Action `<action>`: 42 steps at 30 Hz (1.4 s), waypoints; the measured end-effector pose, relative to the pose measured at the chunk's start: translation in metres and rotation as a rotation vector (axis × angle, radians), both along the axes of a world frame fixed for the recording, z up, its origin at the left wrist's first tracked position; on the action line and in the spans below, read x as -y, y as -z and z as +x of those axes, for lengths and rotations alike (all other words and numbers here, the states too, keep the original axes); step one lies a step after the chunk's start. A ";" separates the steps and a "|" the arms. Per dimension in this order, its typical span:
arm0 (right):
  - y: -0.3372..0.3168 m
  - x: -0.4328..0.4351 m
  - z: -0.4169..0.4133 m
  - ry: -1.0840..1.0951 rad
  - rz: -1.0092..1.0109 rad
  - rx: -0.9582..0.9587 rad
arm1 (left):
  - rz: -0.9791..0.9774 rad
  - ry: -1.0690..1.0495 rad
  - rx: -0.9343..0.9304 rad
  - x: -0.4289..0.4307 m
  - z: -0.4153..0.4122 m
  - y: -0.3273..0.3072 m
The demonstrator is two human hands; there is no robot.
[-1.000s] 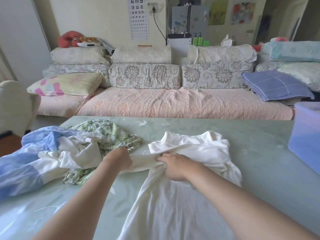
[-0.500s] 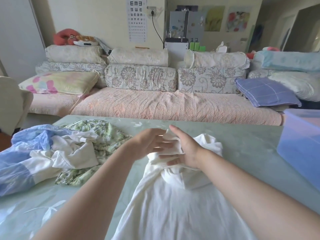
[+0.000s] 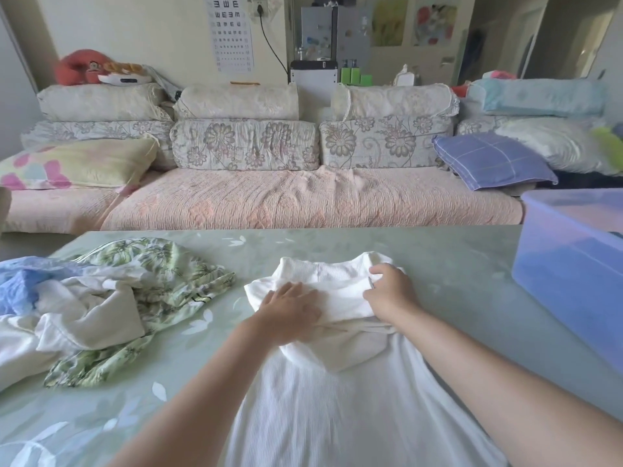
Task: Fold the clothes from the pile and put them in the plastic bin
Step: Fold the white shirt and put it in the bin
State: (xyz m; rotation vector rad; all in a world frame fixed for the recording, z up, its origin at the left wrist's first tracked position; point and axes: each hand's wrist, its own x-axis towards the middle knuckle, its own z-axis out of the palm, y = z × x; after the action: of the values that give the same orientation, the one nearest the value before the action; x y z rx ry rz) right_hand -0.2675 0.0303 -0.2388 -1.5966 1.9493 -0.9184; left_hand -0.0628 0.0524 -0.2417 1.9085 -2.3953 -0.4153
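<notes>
A white ribbed garment [image 3: 340, 409] lies on the green table [image 3: 448, 274], stretching from the near edge to mid-table, its far end folded back over itself. My left hand [image 3: 290, 313] lies flat, fingers spread, on the left of that fold. My right hand [image 3: 391, 291] pinches the fold's right edge with curled fingers. The pile of clothes [image 3: 97, 305] sits to the left: blue, white and green leaf-print pieces. The translucent blue plastic bin [image 3: 573, 261] stands at the table's right edge.
Beyond the table's far edge runs a long sofa [image 3: 269, 197] with floral cushions and several pillows. A cabinet with bottles stands behind it against the wall.
Both hands carried the garment's upper part away from me and laid it down as a fold. The left hand went from gripping cloth to pressing flat; the right moved to the fold's right edge.
</notes>
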 end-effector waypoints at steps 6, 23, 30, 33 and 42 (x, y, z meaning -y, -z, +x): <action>0.006 -0.007 0.003 -0.294 -0.492 -0.670 | -0.251 -0.034 0.058 0.003 0.007 0.013; 0.023 -0.040 -0.005 -0.492 0.124 -0.853 | -0.027 -0.146 0.027 -0.029 0.027 0.018; 0.002 -0.089 -0.006 -0.641 0.050 -0.783 | -0.132 -0.182 0.165 -0.076 0.058 -0.007; 0.003 -0.114 -0.002 -0.689 0.027 -0.769 | -0.083 -0.313 0.097 -0.102 0.065 -0.002; 0.009 -0.135 0.037 -0.755 0.018 -0.704 | 0.151 -0.401 0.056 -0.129 0.080 -0.010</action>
State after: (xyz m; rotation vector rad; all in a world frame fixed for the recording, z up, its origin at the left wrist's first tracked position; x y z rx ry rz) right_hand -0.2300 0.1650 -0.2479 -2.5937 1.4486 -0.0203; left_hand 0.0175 0.1815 -0.2320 2.4213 -1.9825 -0.5309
